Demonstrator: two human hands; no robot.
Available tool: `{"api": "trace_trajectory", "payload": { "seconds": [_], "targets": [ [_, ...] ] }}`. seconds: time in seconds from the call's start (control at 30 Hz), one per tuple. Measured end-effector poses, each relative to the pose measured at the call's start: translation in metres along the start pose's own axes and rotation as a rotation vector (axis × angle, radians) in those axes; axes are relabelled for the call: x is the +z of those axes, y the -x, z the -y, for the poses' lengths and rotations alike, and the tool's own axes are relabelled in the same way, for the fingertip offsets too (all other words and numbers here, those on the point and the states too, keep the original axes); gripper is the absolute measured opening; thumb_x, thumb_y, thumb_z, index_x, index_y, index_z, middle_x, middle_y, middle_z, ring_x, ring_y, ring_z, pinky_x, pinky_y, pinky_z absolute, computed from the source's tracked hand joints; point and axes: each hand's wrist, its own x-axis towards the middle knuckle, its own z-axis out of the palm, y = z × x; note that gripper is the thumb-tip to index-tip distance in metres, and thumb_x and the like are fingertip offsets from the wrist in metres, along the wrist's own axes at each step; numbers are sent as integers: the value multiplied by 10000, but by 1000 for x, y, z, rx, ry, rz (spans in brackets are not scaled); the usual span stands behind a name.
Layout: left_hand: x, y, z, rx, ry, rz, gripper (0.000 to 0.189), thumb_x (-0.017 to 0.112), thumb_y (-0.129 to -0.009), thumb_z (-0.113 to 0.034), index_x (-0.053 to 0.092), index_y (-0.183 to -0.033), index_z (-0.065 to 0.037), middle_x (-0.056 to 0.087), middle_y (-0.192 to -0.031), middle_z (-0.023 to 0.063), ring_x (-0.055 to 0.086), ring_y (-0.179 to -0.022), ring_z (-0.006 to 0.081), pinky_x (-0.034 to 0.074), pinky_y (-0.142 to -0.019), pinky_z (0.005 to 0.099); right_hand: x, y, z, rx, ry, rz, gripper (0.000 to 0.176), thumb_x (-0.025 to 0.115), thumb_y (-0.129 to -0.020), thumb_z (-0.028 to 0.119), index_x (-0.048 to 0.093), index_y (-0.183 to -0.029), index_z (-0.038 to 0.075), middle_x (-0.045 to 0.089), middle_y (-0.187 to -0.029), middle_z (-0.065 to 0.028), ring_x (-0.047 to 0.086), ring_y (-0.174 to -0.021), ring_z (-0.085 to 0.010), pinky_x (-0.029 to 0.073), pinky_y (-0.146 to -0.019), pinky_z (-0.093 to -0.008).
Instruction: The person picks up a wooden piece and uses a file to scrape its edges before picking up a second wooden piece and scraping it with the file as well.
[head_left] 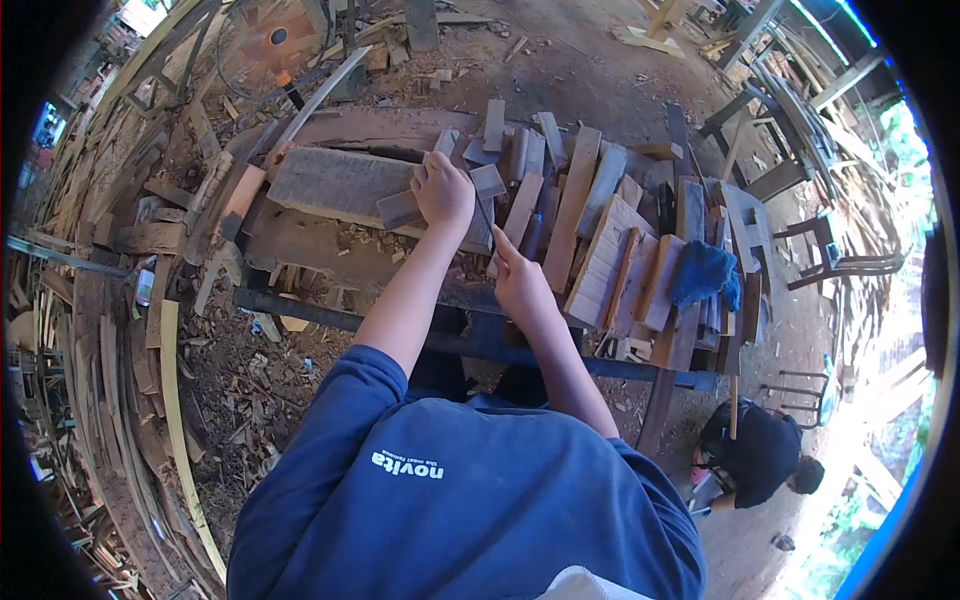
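Above the workbench, my left hand (443,190) is closed round a small wooden piece (400,209), which shows on both sides of the fist. Just right of it and a little lower, my right hand (522,283) is closed on a thin dark tool (484,215) that slants up toward the wooden piece. The tool's far end is partly hidden by my left hand. Under and left of my hands lies a thick grey plank (335,184). Right of my right hand, several wood pieces (575,195) lie side by side on the bench.
A blue cloth (702,273) lies on the wood at the bench's right. At the lower right a person in dark clothes (755,450) bends down. A fan (277,38) stands at the upper left. Scrap wood (100,380) is piled along the left; a chair (830,245) stands right.
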Motion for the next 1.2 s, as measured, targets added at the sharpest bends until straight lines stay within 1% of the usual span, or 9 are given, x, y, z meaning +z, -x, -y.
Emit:
{"api": "trace_trajectory", "payload": {
  "seconds": [0.07,0.17,0.4,0.47,0.77,0.87,1.0,1.07,1.2],
  "targets": [
    [1,-1,2,29,-14,-14,223,566,-856,-169,473,-997,-24,622,-1026,168,587,-981,357,462,-853,479,-2,-6,1,-29,5,0,492,490,-958,73,455,-1441,157,630,-919,-348,617,-942,-489,496,-797,-516],
    [1,-2,2,14,21,-12,214,563,-859,-167,469,-993,-29,623,-1017,167,587,-982,357,462,-853,482,-18,7,10,-39,27,29,540,472,-943,66,415,-1464,195,660,-915,-313,651,-914,-465,512,-801,-532],
    [4,-1,3,38,28,-41,195,551,-868,-160,462,-988,-35,606,-1006,161,585,-980,362,457,-862,485,-28,28,12,27,40,68,518,462,-958,91,419,-1461,206,659,-935,-313,647,-931,-466,505,-824,-538],
    [5,0,4,35,44,-42,197,562,-869,-164,474,-1019,-72,608,-989,131,584,-997,349,450,-872,484,-23,11,15,40,37,25,471,477,-958,74,479,-1422,154,629,-908,-350,620,-942,-488,481,-810,-528],
    [15,0,10,63,40,-107,201,553,-875,-139,465,-1036,-57,609,-995,154,575,-979,367,444,-868,486,-23,16,18,63,40,25,469,477,-966,106,478,-1427,192,633,-917,-349,624,-930,-490,492,-821,-522],
    [13,0,8,58,66,-95,192,541,-881,-127,465,-1039,-47,614,-994,170,574,-980,379,442,-882,493,-33,24,20,110,65,91,522,451,-960,123,407,-1472,215,649,-965,-333,635,-963,-484,494,-865,-554],
    [4,-1,5,30,109,-16,190,531,-886,-120,465,-1045,-40,619,-996,184,568,-1002,388,438,-899,499,-25,13,13,109,64,76,522,455,-952,115,415,-1466,202,647,-963,-337,637,-951,-486,499,-850,-557],
    [4,0,5,26,116,-24,192,527,-887,-117,466,-1051,-38,621,-1008,190,567,-1014,397,437,-909,503,-15,6,8,4,24,3,511,457,-952,116,426,-1457,186,648,-953,-337,643,-935,-486,504,-836,-561],
    [11,1,8,32,112,-39,187,522,-890,-115,467,-1053,-42,621,-1013,187,569,-1015,398,438,-909,504,-24,13,28,85,54,29,488,466,-960,93,468,-1436,201,636,-914,-349,630,-917,-493,499,-834,-546]
  ]
}}
